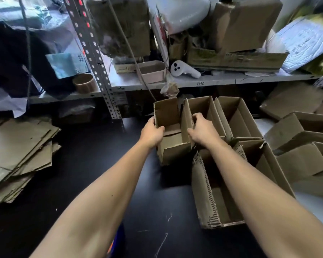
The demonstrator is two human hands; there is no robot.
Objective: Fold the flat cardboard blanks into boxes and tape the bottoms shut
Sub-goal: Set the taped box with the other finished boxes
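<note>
An open-topped folded cardboard box [172,149] stands on the dark floor in the middle of the head view. My left hand [152,133] grips its left wall, thumb over the rim. My right hand [203,129] grips its right wall, fingers curled over the top edge. A row of other folded boxes [237,118] stands right beside it on the right. A pile of flat cardboard blanks [19,155] lies at the far left. A roll of brown tape [84,83] sits on the low shelf at the upper left.
A bigger open box [209,198] lies under my right forearm, with more folded boxes [306,146] heaped at the right. A metal rack upright [97,62] and its shelf [213,80], cluttered with cartons, bags and a white controller [183,69], close off the back.
</note>
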